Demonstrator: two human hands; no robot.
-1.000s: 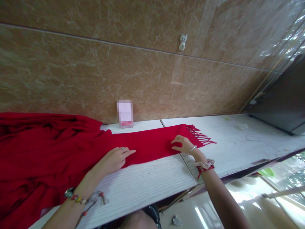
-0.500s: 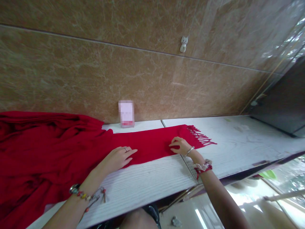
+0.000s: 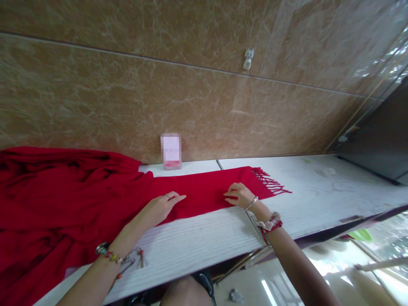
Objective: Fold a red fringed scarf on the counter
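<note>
Loosely, left hand (image 3: 160,208) and right hand (image 3: 241,196) rest on the red scarf (image 3: 204,190), each grip unclenched.

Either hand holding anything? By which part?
Nothing clearly held. The right hand is open over the scarf, toward its fringed end. The left hand is at its near edge; whether it pinches there can't be told.

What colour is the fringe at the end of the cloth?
The fringe is red, like the cloth; it shows in the head view.
</note>
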